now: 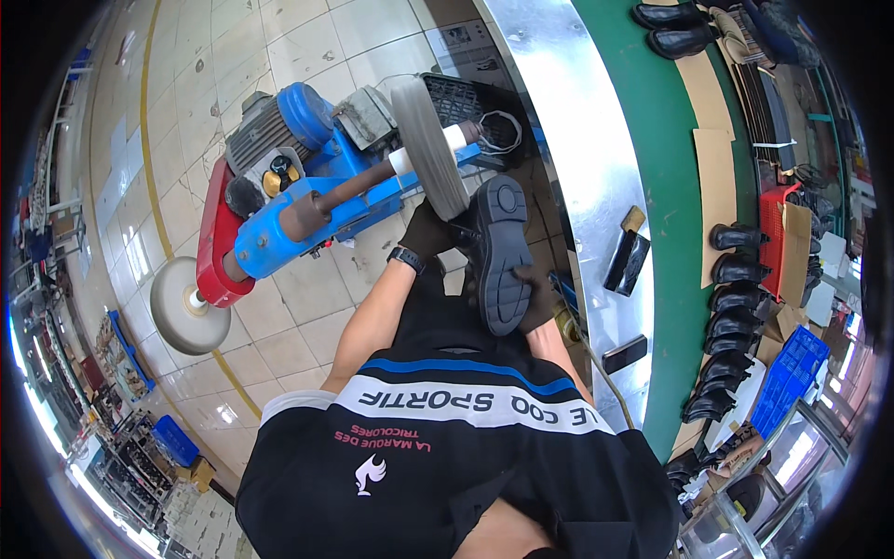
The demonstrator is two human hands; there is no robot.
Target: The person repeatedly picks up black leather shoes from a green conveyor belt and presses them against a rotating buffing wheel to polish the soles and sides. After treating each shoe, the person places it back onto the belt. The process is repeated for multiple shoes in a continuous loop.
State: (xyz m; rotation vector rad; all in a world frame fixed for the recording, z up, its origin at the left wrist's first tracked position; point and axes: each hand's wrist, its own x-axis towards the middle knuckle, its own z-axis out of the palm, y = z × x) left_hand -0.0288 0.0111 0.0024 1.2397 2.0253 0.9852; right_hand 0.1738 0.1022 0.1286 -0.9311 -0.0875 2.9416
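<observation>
A black shoe point(501, 256) is held between my two hands, its ridged sole turned up toward me. My left hand point(428, 233), in a dark glove with a wristwatch above it, grips the shoe's side close to the grey buffing wheel point(430, 144). Around the other end of the shoe my gloved right hand point(536, 298) is closed, partly hidden by the sole. The upper meets or nearly meets the wheel's lower edge; whether they touch I cannot tell. That wheel sits on the shaft of a blue and red buffing machine point(270, 238).
A second, pale wheel point(191, 306) is on the machine's far left end. To my right, a metal ledge point(596, 140) carries a brush point(631, 222), a black block point(627, 263) and a phone point(625, 354). Beyond it runs a green belt point(675, 345) with several black shoes point(736, 298) alongside.
</observation>
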